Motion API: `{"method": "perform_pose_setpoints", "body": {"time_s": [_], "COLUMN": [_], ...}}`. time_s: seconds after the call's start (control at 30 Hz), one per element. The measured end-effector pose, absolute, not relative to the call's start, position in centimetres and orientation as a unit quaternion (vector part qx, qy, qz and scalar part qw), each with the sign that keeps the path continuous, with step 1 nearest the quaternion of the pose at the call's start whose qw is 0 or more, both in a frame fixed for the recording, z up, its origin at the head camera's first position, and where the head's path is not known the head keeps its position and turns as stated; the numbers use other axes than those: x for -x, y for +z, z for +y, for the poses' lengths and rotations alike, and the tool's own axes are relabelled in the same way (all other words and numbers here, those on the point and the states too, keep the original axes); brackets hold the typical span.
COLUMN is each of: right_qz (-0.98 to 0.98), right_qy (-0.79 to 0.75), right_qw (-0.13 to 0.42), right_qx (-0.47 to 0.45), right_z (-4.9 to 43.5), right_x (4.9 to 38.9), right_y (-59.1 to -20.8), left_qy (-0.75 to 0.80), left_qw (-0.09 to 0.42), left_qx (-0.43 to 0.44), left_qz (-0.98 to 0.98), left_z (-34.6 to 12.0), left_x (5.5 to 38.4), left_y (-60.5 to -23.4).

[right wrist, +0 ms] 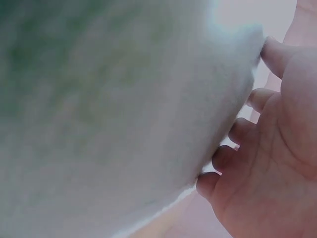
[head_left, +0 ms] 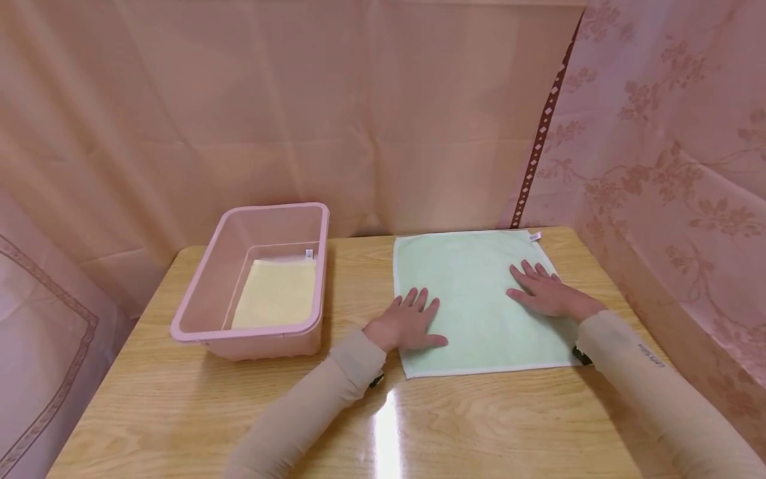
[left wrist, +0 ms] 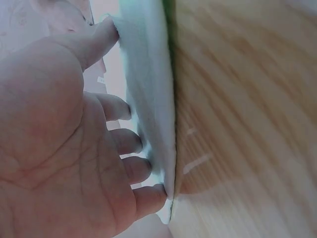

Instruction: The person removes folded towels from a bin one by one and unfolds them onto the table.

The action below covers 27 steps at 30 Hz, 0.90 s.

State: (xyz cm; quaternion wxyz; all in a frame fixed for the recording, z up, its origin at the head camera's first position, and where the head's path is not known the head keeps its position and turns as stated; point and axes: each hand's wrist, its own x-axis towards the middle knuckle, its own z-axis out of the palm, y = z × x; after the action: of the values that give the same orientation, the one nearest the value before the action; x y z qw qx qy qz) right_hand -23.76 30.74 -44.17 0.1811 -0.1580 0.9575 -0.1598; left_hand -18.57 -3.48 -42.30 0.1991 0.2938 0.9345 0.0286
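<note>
A pale green towel [head_left: 473,299] with a white edge lies spread flat on the wooden table, a small white tag [head_left: 535,237] at its far right corner. My left hand [head_left: 409,324] rests on its left side with fingers spread. On the right side of the cloth, my right hand [head_left: 544,291] lies with its fingers apart. Both wrist views show the fingertips touching the towel [left wrist: 148,89] while the palms stay raised off it. In the right wrist view the right hand [right wrist: 267,148] has slightly bent fingers at the cloth's surface.
A pink plastic basin [head_left: 323,286] stands on the left of the table [head_left: 359,426], with a folded yellow towel [head_left: 275,293] inside. Beige curtains [head_left: 299,120] hang behind the table's far edge, and a floral-patterned drape [head_left: 676,166] covers the right side.
</note>
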Motion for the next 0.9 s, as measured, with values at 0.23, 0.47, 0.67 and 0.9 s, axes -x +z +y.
{"method": "perform_pose_setpoints", "body": {"time_s": [0.23, 0.47, 0.67, 0.9], "right_qz": [0.959, 0.961, 0.956, 0.950], "right_qy": [-0.154, -0.136, -0.135, -0.173], "right_qw": [0.188, 0.214, 0.243, 0.246], "right_qx": [0.147, 0.113, 0.091, 0.083], "right_z": [32.5, 35.0, 36.5, 38.2], "right_x": [23.4, 23.3, 23.2, 22.9], "right_y": [-43.7, -43.2, -42.6, -43.0], "left_qy": [0.020, 0.004, -0.014, -0.029], "left_qw": [0.198, 0.192, 0.185, 0.191], "left_qx": [-0.299, -0.294, -0.282, -0.267], "left_qz": [0.933, 0.936, 0.941, 0.944], "left_z": [-1.4, 1.6, 4.4, 6.1], "left_x": [18.3, 18.2, 17.8, 17.6], "left_y": [-42.4, -42.6, -42.7, -42.8]}}
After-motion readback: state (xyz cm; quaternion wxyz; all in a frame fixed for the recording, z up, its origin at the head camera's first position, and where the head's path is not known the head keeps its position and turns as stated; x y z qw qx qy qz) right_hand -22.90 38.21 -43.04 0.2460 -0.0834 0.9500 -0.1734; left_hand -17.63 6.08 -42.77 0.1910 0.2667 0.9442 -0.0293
